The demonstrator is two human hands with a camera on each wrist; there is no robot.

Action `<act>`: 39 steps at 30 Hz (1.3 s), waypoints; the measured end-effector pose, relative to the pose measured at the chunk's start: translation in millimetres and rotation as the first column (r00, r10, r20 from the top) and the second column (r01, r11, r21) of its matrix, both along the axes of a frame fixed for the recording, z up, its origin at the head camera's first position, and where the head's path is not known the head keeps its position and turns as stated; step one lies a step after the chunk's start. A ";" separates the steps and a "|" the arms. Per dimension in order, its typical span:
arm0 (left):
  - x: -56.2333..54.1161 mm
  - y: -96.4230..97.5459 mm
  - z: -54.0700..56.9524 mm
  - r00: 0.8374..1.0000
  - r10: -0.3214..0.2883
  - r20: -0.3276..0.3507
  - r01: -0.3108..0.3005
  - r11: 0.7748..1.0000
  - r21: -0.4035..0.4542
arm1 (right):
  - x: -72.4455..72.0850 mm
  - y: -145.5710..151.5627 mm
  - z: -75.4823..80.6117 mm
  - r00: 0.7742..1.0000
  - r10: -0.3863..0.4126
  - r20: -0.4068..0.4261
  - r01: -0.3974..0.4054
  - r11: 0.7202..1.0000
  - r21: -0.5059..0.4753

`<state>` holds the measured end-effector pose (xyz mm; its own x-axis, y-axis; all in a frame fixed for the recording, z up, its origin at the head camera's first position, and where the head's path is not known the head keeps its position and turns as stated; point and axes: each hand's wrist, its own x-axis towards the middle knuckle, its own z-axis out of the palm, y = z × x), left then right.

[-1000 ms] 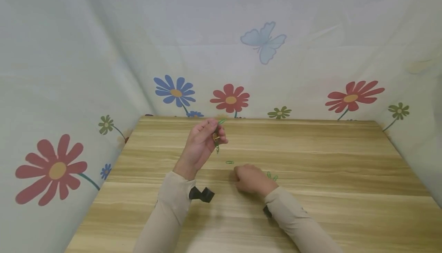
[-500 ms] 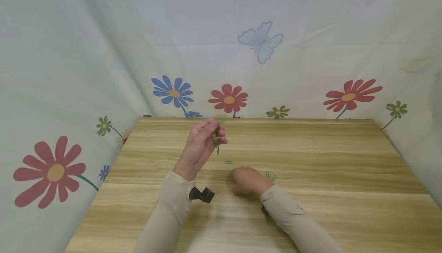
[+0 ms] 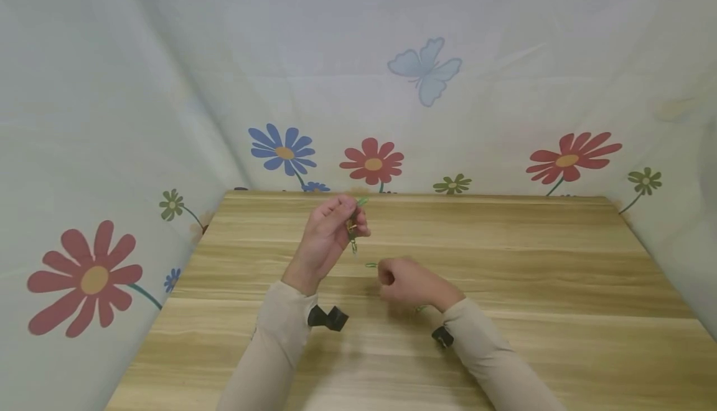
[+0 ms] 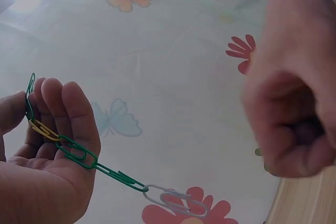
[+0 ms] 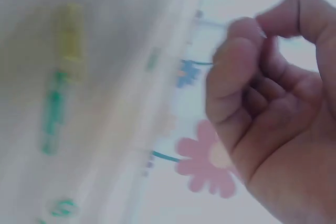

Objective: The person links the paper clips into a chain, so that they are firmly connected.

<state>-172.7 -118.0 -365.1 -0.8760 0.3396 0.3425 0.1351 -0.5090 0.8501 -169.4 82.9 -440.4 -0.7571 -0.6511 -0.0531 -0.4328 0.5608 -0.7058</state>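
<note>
My left hand (image 3: 330, 236) is raised and pinches a chain of linked paper clips (image 4: 76, 153) between thumb and fingers. Green, yellow and white clips show in it in the left wrist view; the white one (image 4: 176, 200) hangs at its free end. Low over the table, my right hand (image 3: 417, 283) has curled fingers, with the thumb meeting the fingertips. A tiny pale spot shows at that pinch in the right wrist view; I cannot tell whether it is a held thing. One loose green paper clip (image 3: 371, 265) lies just left of this hand.
On the wood-grain table (image 3: 532, 261), several more clips lie near my right hand, among them a blurred yellow clip (image 5: 71, 40) and a green clip (image 5: 54, 111). A flowered cloth backdrop (image 3: 493, 106) rises behind the table's far edge and along its left side.
My right hand has turned and risen slightly from the tabletop, its forearm shifting right. It now covers the two green clips seen beside it before. My left hand keeps the chain almost still.
</note>
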 end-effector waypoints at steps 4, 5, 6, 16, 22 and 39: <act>1.9 1.9 1.4 0.998 0.055 -0.008 -0.055 0.998 -0.040 | 1.2 8.2 24.4 0.997 -0.056 -0.052 0.047 0.985 -0.166; 2.3 2.4 1.7 0.998 0.069 -0.008 -0.070 0.996 -0.053 | 2.2 10.3 30.1 0.996 -0.073 -0.052 0.061 0.977 -0.204; 2.8 2.9 2.0 0.996 0.085 -0.009 -0.085 0.994 -0.067 | 3.6 12.4 36.0 0.995 -0.090 -0.044 0.076 0.967 -0.242; 10.3 7.0 4.9 0.979 0.199 -0.038 -0.202 0.938 -0.283 | 20.4 22.5 73.9 0.973 -0.225 -0.054 0.169 0.850 -0.499; 14.6 10.2 6.5 0.974 0.213 -0.082 -0.228 0.892 -0.390 | 26.1 25.2 82.8 0.952 -0.292 -0.088 0.191 0.795 -0.576; 17.3 16.8 9.1 0.972 0.185 -0.148 -0.234 0.848 -0.476 | 27.2 24.4 91.5 0.774 -0.355 -0.524 0.031 0.848 -0.529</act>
<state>-155.4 -101.2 -355.9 -0.9177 0.2963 0.2646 0.2819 0.0164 0.9593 -142.2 107.3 -348.9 -0.6395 -0.3037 0.7063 -0.7642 0.3515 -0.5408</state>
